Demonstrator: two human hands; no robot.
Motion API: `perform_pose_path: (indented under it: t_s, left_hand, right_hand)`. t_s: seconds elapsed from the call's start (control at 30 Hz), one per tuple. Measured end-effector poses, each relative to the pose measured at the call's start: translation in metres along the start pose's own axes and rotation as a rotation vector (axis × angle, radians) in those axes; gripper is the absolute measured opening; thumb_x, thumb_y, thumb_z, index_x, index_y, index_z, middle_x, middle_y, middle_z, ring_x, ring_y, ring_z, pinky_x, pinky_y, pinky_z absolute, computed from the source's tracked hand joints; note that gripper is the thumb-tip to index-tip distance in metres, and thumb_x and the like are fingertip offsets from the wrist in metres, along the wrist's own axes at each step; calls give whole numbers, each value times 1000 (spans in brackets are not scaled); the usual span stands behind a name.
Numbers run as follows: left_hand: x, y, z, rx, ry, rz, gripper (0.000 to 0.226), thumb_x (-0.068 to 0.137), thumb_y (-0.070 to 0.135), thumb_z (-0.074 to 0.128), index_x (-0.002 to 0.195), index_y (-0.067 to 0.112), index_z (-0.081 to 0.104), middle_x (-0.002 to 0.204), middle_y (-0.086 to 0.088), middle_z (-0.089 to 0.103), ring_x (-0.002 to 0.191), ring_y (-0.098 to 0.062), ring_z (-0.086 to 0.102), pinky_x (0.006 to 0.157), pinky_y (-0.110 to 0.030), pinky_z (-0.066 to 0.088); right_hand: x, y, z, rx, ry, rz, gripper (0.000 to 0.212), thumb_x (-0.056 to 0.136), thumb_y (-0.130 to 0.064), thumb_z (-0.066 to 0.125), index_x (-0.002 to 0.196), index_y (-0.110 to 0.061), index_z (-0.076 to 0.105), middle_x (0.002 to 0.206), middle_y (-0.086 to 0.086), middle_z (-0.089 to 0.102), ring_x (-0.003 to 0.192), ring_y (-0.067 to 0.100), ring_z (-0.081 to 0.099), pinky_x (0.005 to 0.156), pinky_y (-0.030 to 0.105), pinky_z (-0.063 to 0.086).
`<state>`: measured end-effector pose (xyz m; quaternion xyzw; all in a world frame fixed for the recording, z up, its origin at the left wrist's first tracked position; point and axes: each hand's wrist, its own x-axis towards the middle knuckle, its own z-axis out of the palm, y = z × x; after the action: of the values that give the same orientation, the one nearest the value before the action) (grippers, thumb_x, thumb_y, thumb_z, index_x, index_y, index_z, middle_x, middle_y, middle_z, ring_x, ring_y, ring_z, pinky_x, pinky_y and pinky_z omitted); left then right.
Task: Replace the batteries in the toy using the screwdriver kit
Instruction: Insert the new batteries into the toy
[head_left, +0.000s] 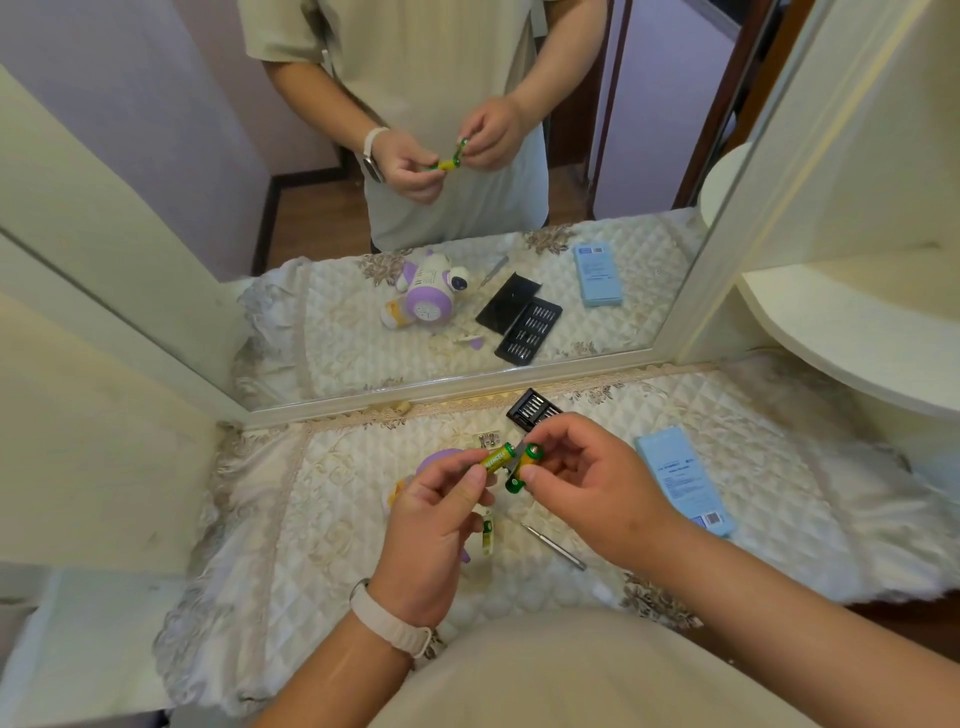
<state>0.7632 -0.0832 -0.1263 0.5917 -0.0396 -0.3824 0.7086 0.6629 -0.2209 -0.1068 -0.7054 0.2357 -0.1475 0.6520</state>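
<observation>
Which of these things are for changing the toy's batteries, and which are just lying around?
For the job:
- green batteries, pinched in the left hand and right hand
- purple toy
- screwdriver
- bit case

Just lying about:
- blue box
- quilted cloth

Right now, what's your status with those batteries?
Left hand pinching one battery. Right hand holding at least one more. Toy underneath, screwdriver lying beside. Nothing blocking.

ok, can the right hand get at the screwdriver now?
Likely not yet: the screwdriver lies uncovered on the cloth near the right hand, but that hand pinches batteries.
</observation>
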Motion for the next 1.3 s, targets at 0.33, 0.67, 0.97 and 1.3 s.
perform_pose_path:
  t_s: [0.33, 0.67, 0.97, 1.3]
  left_hand:
    - [0, 14, -9, 343, -74, 207, 14, 79, 17, 81, 87, 29, 81, 95, -17, 69, 73, -10, 61, 50, -20, 50]
    - [-8, 8, 5, 440, -102, 273, 38, 89, 5, 68, 103, 40, 76, 95, 12, 78, 79, -20, 74, 68, -31, 60]
    - [-5, -1, -2, 452, -192, 180, 38, 96, -6, 54, 124, 19, 65, 104, 2, 77, 92, -14, 75, 77, -25, 58]
    - [-4, -8, -10, 678, -221, 262, 37, 94, 5, 62, 103, 40, 70, 93, 12, 76, 87, -6, 71, 71, -19, 54]
  right_hand:
    - [-3, -1, 4, -153, -62, -50, 22, 83, -6, 69, 93, -25, 64, 82, -5, 65, 75, 15, 61, 67, 22, 50]
    - [-2, 1, 9, -134, -71, -40, 15, 83, -11, 72, 87, -23, 65, 80, -2, 67, 70, 14, 63, 64, 28, 55]
    - [0, 1, 7, -140, -50, -41, 23, 81, -3, 70, 89, -25, 64, 81, -4, 67, 74, 15, 66, 71, 31, 59]
    - [2, 10, 9, -579, -168, -263, 19, 85, -26, 70, 103, -24, 70, 91, -16, 58, 87, 0, 55, 75, 10, 41]
